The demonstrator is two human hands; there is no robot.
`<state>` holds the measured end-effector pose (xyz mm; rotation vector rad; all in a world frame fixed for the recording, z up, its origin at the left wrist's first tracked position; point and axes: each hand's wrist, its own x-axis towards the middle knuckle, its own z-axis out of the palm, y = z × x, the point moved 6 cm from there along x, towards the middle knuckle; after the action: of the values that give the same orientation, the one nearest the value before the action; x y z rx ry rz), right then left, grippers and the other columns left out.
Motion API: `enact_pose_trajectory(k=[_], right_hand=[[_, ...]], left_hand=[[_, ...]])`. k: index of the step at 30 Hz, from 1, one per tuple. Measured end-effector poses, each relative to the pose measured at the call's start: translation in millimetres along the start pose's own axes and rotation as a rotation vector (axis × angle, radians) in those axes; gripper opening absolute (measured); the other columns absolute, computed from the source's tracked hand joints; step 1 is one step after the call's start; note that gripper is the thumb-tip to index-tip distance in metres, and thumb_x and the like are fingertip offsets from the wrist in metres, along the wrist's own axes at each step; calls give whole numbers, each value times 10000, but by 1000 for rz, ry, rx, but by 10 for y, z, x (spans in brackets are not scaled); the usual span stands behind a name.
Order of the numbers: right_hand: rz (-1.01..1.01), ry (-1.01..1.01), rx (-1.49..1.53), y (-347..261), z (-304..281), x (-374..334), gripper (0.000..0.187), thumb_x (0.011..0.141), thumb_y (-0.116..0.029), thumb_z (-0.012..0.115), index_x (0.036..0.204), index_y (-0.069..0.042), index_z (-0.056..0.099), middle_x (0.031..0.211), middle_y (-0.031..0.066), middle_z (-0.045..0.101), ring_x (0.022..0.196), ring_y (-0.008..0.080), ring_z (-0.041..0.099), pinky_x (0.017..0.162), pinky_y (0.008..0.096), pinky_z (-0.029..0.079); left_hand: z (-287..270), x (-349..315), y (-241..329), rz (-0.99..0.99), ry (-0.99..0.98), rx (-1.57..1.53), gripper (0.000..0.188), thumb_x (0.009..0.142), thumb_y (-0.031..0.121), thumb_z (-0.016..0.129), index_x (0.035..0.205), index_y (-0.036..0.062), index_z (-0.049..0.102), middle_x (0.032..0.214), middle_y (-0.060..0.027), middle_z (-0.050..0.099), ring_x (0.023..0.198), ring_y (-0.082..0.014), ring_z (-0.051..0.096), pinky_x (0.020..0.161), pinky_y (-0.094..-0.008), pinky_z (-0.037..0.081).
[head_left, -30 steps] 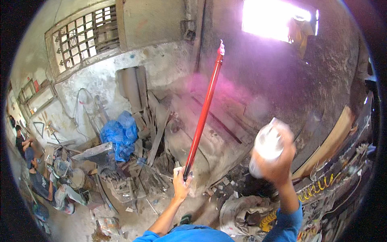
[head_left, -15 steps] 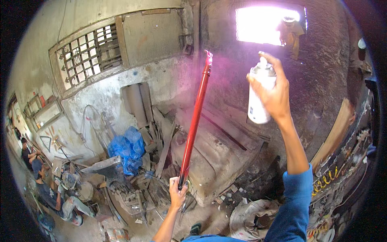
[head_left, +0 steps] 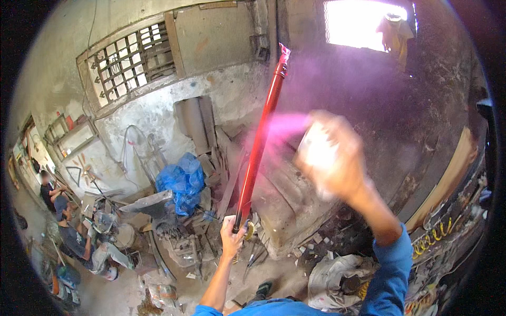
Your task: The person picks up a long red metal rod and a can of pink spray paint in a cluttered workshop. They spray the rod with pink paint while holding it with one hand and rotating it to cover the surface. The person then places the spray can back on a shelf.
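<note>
Far left, two people (head_left: 68,226) sit low among scrap on the floor, with a blue bag (head_left: 182,181) further right. Near the middle, the left hand (head_left: 232,237) is clamped on the bottom of a red pole (head_left: 259,142) standing nearly upright. Right of it, the blurred right hand (head_left: 334,158) grips a white spray can (head_left: 316,150), pink mist between can and pole.

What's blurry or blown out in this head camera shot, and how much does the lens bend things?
In the head view, the right hand and its white spray can are smeared by motion blur, with pink mist beside them; the left hand and the red pole stay sharp. The window at top is blown out white. Fisheye distortion curves the wall edges, and the corners go black.
</note>
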<state>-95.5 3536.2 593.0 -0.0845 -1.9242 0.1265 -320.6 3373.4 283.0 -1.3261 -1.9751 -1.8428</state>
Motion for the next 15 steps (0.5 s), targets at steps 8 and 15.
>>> enact_pose_trajectory(k=[8, 15], right_hand=[[-226, -47, -82, -245, 146, -384, 285, 748, -146, 758, 1021, -143, 680, 797, 52, 597, 730, 229, 617, 636, 346, 526], [-328, -249, 170, -440, 305, -242, 339, 738, -106, 762, 1068, -115, 684, 935, 110, 654, 798, 238, 659, 709, 366, 565]], left_hand=[[-67, 113, -61, -105, -80, -214, 276, 871, 189, 731, 1026, -25, 648, 959, -53, 617, 909, -155, 578, 818, -296, 456], [-70, 157, -31, -186, -157, -315, 244, 882, 119, 718, 1078, -12, 658, 990, -23, 651, 941, -114, 575, 856, -276, 455]])
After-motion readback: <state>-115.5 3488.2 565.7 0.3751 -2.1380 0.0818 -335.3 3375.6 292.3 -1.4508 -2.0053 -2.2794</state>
